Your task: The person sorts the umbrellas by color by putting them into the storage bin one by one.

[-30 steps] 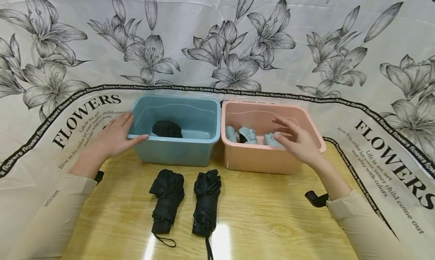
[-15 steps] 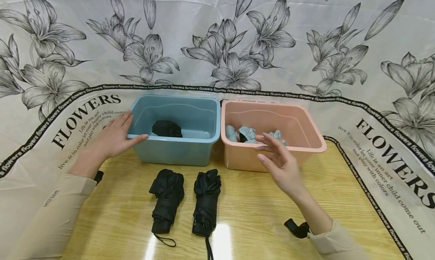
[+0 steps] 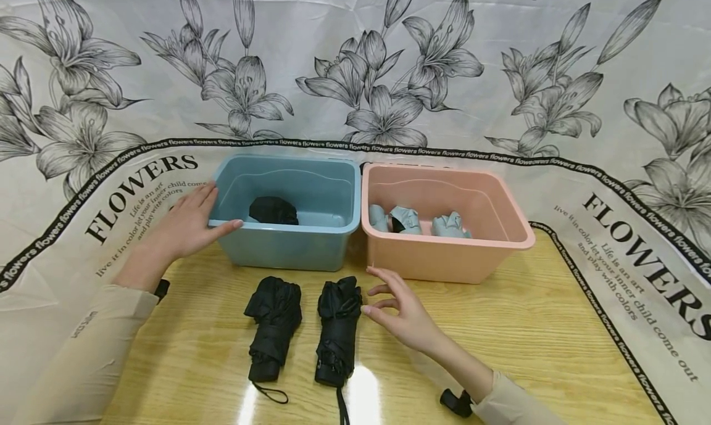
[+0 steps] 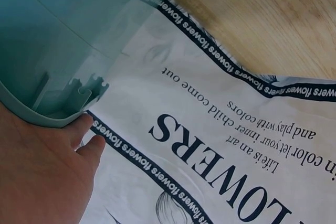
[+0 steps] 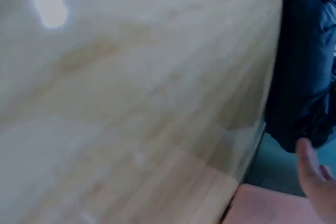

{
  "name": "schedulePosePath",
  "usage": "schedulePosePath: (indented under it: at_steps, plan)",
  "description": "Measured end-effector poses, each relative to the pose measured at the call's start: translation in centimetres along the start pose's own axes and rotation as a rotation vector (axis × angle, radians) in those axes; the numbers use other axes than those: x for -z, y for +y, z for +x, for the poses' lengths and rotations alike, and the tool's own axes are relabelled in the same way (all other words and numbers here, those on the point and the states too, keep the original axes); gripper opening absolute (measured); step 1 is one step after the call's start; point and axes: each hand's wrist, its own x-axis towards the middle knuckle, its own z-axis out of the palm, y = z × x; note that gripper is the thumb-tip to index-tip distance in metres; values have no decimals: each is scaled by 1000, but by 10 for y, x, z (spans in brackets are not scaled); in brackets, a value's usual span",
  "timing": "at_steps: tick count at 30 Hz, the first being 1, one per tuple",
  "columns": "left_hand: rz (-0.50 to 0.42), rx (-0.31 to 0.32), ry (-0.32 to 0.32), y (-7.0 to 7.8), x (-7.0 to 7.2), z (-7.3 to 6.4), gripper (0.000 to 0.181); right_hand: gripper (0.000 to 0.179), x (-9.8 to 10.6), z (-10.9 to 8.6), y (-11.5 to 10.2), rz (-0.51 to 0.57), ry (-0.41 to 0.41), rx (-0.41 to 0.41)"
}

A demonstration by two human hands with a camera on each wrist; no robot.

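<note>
Blue bin (image 3: pixel 283 249), far left, is likely steadied by left hand (image 3: pixel 189 221), fingers straight at its rim. Right hand (image 3: pixel 404 316) is held loosely spread, just right of right black umbrella (image 3: pixel 336 332) on desk (image 3: pixel 533 314), contact unclear. Pale-blue bundles (image 3: pixel 447 225) are placed in pink bin (image 3: pixel 433 261), apparently color-grouped.

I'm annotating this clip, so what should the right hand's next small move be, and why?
Probably to close the right hand around the nearest black umbrella: the hand holds nothing and is right beside the umbrella's bunched end.
</note>
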Motion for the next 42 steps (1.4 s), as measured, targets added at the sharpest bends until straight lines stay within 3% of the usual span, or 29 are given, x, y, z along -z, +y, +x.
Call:
schedulePosePath:
  at_steps: [4, 9, 20, 26, 42]
  plan:
    - [-1, -4, 6, 1, 0, -1, 106, 87, -9, 1, 7, -81, -123, -127]
    - [-6, -2, 2, 1, 1, -2, 106, 107, -14, 6, 13, -145, -255, -208]
    - [-5, 8, 0, -1, 1, -1, 106, 124, -20, 23, 23, -221, -368, -294]
    - [-5, 10, 0, 1, 2, -2, 106, 124, -25, 28, 21, -238, -373, -321]
    - [-8, 7, 2, 1, 1, -2, 105, 122, -50, 34, 2, -131, -248, -303]
